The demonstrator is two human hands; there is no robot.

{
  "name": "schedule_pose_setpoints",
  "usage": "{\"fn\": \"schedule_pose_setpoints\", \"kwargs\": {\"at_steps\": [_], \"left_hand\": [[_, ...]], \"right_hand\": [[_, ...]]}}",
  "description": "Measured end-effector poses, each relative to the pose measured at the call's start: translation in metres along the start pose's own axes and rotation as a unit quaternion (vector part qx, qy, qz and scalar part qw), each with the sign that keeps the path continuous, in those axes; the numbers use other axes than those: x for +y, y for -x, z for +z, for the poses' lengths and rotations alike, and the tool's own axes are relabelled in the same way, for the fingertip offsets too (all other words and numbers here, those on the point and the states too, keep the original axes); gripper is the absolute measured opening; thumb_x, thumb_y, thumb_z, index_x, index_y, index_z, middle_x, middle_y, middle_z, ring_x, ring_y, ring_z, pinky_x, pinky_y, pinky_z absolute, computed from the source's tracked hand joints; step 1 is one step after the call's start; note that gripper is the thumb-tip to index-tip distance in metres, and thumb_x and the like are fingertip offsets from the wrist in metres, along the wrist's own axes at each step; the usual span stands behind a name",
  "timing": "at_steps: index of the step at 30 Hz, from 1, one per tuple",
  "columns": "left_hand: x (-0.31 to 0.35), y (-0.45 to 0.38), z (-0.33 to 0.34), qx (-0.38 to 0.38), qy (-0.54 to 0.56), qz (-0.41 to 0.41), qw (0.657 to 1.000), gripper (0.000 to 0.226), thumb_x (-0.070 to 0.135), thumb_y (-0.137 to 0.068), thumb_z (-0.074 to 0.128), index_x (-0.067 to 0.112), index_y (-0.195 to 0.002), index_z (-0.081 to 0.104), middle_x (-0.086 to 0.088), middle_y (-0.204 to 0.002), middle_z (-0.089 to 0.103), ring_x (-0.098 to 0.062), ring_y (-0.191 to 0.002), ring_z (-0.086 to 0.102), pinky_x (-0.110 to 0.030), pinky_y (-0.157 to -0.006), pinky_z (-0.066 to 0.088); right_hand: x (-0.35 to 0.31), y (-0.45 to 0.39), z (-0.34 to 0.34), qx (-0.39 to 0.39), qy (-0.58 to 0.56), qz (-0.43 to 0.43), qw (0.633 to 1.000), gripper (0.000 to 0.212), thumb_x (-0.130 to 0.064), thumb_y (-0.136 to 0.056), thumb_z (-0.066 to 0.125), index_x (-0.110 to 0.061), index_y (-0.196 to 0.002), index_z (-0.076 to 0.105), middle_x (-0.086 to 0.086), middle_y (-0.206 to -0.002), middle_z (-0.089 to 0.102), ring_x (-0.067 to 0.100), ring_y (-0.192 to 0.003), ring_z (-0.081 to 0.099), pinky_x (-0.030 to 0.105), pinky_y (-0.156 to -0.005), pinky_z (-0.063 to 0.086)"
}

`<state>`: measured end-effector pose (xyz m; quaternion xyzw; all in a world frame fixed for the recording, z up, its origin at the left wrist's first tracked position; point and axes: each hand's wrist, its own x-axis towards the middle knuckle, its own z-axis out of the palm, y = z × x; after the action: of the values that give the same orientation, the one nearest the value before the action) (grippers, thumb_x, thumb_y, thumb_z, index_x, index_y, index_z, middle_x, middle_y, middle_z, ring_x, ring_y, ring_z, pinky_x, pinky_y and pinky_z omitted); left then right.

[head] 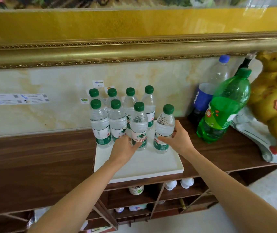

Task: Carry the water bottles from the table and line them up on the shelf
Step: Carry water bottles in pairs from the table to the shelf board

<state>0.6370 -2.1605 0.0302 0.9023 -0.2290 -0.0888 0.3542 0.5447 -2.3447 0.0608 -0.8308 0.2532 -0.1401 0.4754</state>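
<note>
Your right hand [179, 140] is wrapped around the label band of the right front bottle [163, 132], thumb toward you, fingers curled round its far side. Your left hand [126, 147] cups the lower label of the third front bottle [139, 128], fingers curled against it. Both bottles stand upright on the white tray [144, 167] just beyond your wrists.

Beyond your left hand, six more green-capped bottles [108, 113] stand in two close rows, touching or nearly so. Off to the outside of your right hand stand a green soda bottle [225, 108] and a Pepsi bottle [203, 100], then a gold figurine [275, 98].

Assessment: the bottles appear full, so expect moderate weight. Thin ribbed plastic will likely flex under a hard squeeze; the glossy label may slip. Hold at mid-body, around the label, and avoid the cap. Neighbours stand close; a sideways nudge could topple them.
</note>
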Motion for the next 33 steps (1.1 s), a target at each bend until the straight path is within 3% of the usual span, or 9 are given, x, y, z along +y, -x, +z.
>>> {"fn": "schedule_pose_setpoints", "kwargs": {"at_steps": [2, 4, 6, 7, 10, 13, 16, 22, 33], "left_hand": [[-0.01, 0.013, -0.002, 0.003, -0.051, 0.02, 0.998, 0.028, 0.036, -0.088, 0.063, 0.011, -0.1, 0.06, -0.001, -0.092, 0.066, -0.019, -0.086, 0.063, -0.035, -0.075, 0.053], [-0.021, 0.023, 0.0, 0.039, -0.182, 0.211, 0.96, 0.017, 0.023, -0.089, 0.056, 0.012, -0.102, 0.061, -0.002, -0.098, 0.067, -0.022, -0.092, 0.063, -0.039, -0.073, 0.055], [-0.026, 0.025, 0.005, 0.068, -0.29, 0.453, 0.84, 0.026, 0.012, -0.084, 0.047, 0.011, -0.101, 0.067, -0.005, -0.102, 0.069, -0.025, -0.1, 0.063, -0.04, -0.083, 0.055], [-0.026, 0.021, 0.006, 0.067, -0.343, 0.527, 0.775, 0.032, 0.009, -0.083, 0.045, 0.01, -0.102, 0.069, -0.006, -0.108, 0.069, -0.027, -0.109, 0.062, -0.043, -0.095, 0.049], [-0.015, 0.005, 0.003, 0.024, -0.532, 0.545, 0.648, 0.039, 0.01, -0.088, 0.044, 0.007, -0.122, 0.062, -0.01, -0.135, 0.057, -0.034, -0.135, 0.043, -0.052, -0.119, 0.016], [-0.004, -0.017, 0.005, -0.016, -0.668, 0.474, 0.573, 0.042, 0.015, -0.094, 0.046, 0.006, -0.135, 0.05, -0.013, -0.149, 0.042, -0.038, -0.143, 0.025, -0.057, -0.112, -0.011], [0.004, -0.035, 0.005, -0.015, -0.699, 0.449, 0.557, 0.039, 0.016, -0.093, 0.051, 0.009, -0.131, 0.055, -0.012, -0.143, 0.049, -0.037, -0.14, 0.032, -0.056, -0.112, -0.011], [-0.003, -0.05, 0.004, 0.024, -0.688, 0.457, 0.564, 0.029, 0.015, -0.083, 0.067, 0.014, -0.112, 0.069, -0.005, -0.118, 0.067, -0.032, -0.125, 0.051, -0.05, -0.118, 0.012], [-0.005, -0.06, 0.001, 0.034, -0.66, 0.474, 0.582, 0.014, 0.013, -0.075, 0.074, 0.015, -0.089, 0.074, -0.002, -0.094, 0.07, -0.029, -0.113, 0.059, -0.044, -0.119, 0.022]], "right_hand": [[0.001, 0.0, 0.0, -0.006, 0.008, -0.005, 1.0, 0.073, -0.019, -0.072, 0.082, -0.018, -0.134, 0.043, 0.003, -0.131, 0.058, 0.009, -0.104, 0.051, 0.027, -0.088, 0.045], [0.002, -0.002, -0.001, -0.007, 0.015, -0.006, 1.0, 0.074, -0.02, -0.072, 0.082, -0.018, -0.134, 0.042, 0.003, -0.131, 0.058, 0.012, -0.109, 0.054, 0.028, -0.089, 0.045], [0.003, -0.005, -0.002, -0.005, 0.018, -0.006, 1.0, 0.073, -0.021, -0.071, 0.083, -0.02, -0.133, 0.044, 0.002, -0.129, 0.06, 0.013, -0.107, 0.056, 0.028, -0.087, 0.046], [0.004, -0.007, -0.003, -0.005, 0.019, -0.008, 1.0, 0.073, -0.022, -0.07, 0.083, -0.021, -0.132, 0.044, 0.001, -0.127, 0.061, 0.013, -0.107, 0.057, 0.027, -0.085, 0.046], [0.006, -0.012, -0.005, -0.004, 0.022, -0.01, 1.0, 0.073, -0.021, -0.069, 0.084, -0.021, -0.131, 0.045, 0.0, -0.125, 0.061, 0.016, -0.11, 0.058, 0.027, -0.086, 0.047], [0.007, -0.014, -0.009, 0.002, 0.026, -0.014, 1.0, 0.072, -0.02, -0.07, 0.084, -0.02, -0.131, 0.045, 0.002, -0.125, 0.061, 0.013, -0.106, 0.057, 0.027, -0.086, 0.046], [0.007, -0.015, -0.011, 0.008, 0.026, -0.014, 1.0, 0.071, -0.019, -0.07, 0.083, -0.019, -0.13, 0.045, 0.003, -0.125, 0.061, 0.01, -0.101, 0.053, 0.026, -0.086, 0.045], [0.008, -0.016, -0.009, 0.004, 0.022, -0.008, 1.0, 0.071, -0.02, -0.071, 0.082, -0.019, -0.131, 0.044, 0.002, -0.126, 0.06, 0.009, -0.101, 0.052, 0.025, -0.085, 0.044], [0.004, -0.016, -0.005, 0.009, 0.006, 0.002, 1.0, 0.07, -0.02, -0.072, 0.082, -0.019, -0.131, 0.044, 0.0, -0.124, 0.059, 0.008, -0.1, 0.05, 0.024, -0.084, 0.043]]}}
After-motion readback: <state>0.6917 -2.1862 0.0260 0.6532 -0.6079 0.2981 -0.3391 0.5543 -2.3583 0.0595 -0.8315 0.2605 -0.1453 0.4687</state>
